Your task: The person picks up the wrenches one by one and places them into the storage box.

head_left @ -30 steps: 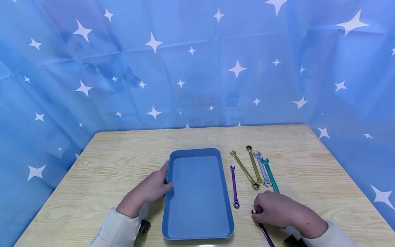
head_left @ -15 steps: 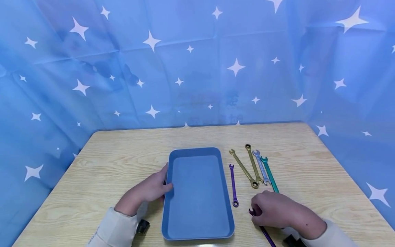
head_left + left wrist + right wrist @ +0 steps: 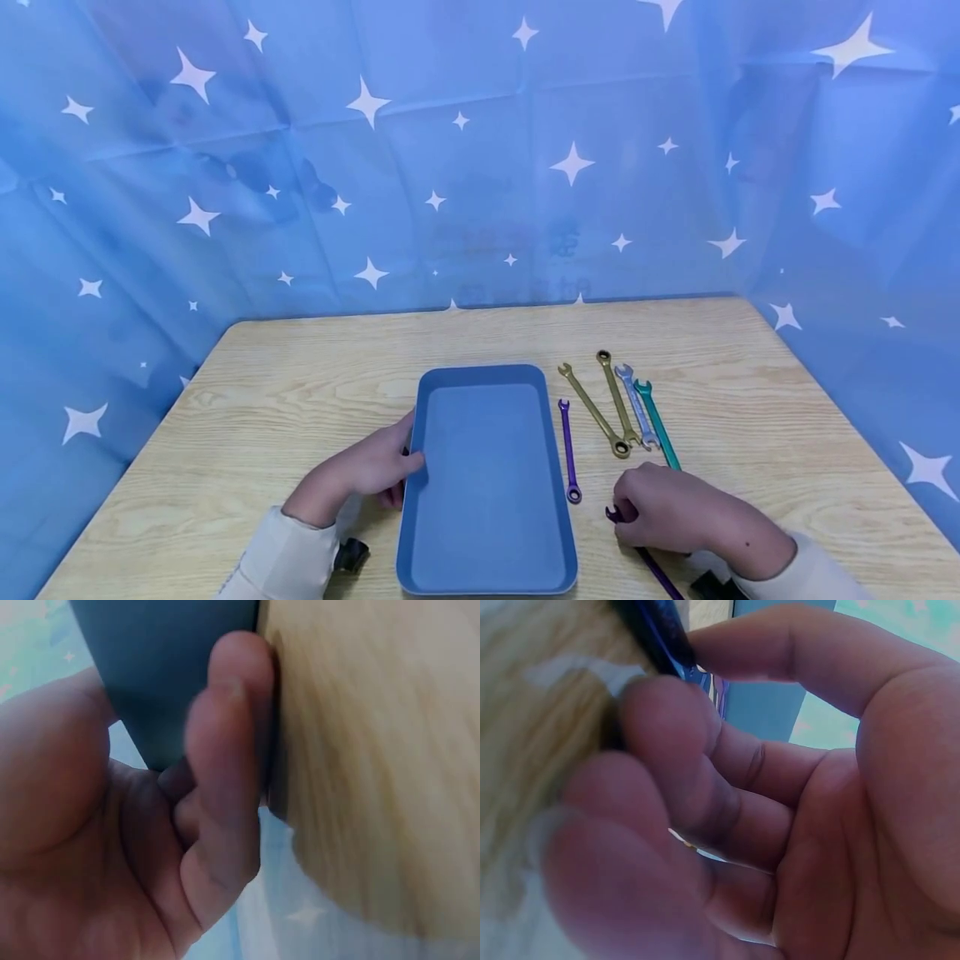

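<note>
My left hand [image 3: 378, 462] grips the left side of a blue rectangular tray [image 3: 487, 492], thumb over the rim. In the left wrist view, the curled fingers [image 3: 221, 750] lie against the tray's outer wall, low by the tabletop. To the right of the tray, my right hand [image 3: 667, 508] pinches a dark purple combination wrench [image 3: 660, 573] between thumb and index finger. Its open end pokes out left of the fingers, and the shaft runs toward the near edge. A smaller purple wrench [image 3: 569, 450] lies between tray and right hand. The tray holds nothing.
Beyond the right hand lie two gold wrenches [image 3: 592, 408], a silver wrench [image 3: 638, 408] and a green wrench [image 3: 660, 429], whose near end is hidden by the hand. The wooden table [image 3: 300, 367] ends at a blue star-patterned cloth [image 3: 480, 167].
The tray has shifted slightly right and toward me, with my left hand moving along at its side. My right hand stays in nearly the same spot, still pinching the wrench.
</note>
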### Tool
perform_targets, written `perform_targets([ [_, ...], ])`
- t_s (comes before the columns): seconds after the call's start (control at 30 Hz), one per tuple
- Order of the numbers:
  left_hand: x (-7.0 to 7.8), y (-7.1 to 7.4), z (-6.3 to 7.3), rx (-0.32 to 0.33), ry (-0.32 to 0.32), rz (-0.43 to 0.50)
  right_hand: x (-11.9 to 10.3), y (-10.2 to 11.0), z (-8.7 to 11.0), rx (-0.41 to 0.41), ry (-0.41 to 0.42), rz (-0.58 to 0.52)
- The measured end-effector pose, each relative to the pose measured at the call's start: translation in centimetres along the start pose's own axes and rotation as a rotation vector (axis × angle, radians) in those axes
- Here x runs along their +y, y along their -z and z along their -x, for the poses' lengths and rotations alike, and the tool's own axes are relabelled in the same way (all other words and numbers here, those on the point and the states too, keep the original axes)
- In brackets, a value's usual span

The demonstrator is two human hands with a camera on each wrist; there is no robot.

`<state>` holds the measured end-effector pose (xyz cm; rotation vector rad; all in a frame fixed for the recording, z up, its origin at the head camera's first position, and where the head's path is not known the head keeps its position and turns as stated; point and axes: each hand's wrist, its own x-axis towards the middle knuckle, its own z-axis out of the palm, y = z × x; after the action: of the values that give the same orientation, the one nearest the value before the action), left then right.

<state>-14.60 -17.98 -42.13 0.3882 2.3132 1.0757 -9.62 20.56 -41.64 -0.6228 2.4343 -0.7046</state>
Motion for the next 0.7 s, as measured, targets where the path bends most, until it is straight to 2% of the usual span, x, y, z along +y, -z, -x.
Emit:
perform_targets([
  [0.23,-0.29,-0.05,-0.15,0.012,-0.038,-0.047,0.10,0.08,-0.12,-0.008,0.006,-0.029],
  [0.7,-0.27,-0.05,-0.20,0.014,-0.014,-0.041,0.26,0.18,-0.28,-0.027,-0.002,-0.077],
])
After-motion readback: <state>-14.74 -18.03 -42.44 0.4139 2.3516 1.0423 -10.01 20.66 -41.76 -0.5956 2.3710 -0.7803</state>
